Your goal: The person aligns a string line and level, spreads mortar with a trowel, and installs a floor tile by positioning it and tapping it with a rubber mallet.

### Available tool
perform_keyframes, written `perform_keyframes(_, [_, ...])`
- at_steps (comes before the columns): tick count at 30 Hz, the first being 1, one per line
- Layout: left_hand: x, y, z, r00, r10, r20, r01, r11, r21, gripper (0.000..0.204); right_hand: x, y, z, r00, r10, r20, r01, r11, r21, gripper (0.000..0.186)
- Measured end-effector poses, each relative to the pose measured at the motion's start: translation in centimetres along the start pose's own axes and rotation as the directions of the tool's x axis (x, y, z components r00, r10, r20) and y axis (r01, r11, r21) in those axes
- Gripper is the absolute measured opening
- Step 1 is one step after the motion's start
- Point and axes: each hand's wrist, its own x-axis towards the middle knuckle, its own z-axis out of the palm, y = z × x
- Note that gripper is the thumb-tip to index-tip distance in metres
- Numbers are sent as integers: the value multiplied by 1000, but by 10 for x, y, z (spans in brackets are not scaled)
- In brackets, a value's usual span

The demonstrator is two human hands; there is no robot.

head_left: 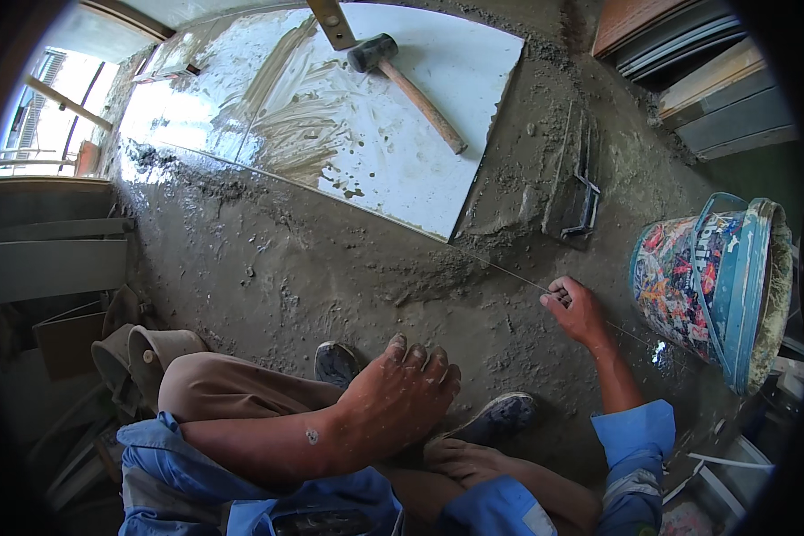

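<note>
My right hand (573,311) is closed over the wet mortar, its thumb and fingers pinching a thin string (500,267). That string runs along the near edge of the white tiles (402,161), passes my hand and continues toward the bucket side. My left hand (400,393) hangs in front of my knees, fingers loosely bent and slightly apart, with nothing seen in it. A mallet with a dark head (372,54) and wooden handle (424,109) lies on the mud-smeared nearer tile. A notched trowel-like metal tool (584,201) rests on the mortar right of it.
A teal bucket (732,290) lies on its side at the right. Boards and panels (728,98) stand at the far right, with more boards (54,268) at the left. A level-like bar (165,73) sits on the far tile. Grey wet mortar (268,259) surrounds my shoes (500,415).
</note>
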Motion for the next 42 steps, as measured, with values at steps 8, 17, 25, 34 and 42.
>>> perform_keyframes(8, [-7, -4, -3, 990, 40, -139, -48, 997, -55, 41, 5, -2, -3, 1000, -7, 28, 8, 1000, -5, 32])
perform_keyframes(17, [-10, -15, -16, 992, 59, -114, -70, 992, -100, 43, 21, -20, -6, 998, -49, -34, 50, 999, 19, 31])
perform_keyframes(25, [-12, -28, -20, 999, -10, -51, 7, 998, -57, 41, 53, -67, -8, 977, -161, -143, 170, 984, 55, 17])
perform_keyframes(34, [19, -33, -27, 980, 101, -171, -117, 990, -84, 46, 109, -150, -9, 952, -266, -155, 243, 958, -151, 14])
perform_keyframes(42, [48, -55, -58, 983, 112, -148, -102, 992, 75, 47, 156, -266, 2, 913, -394, -106, 359, 899, -249, 16])
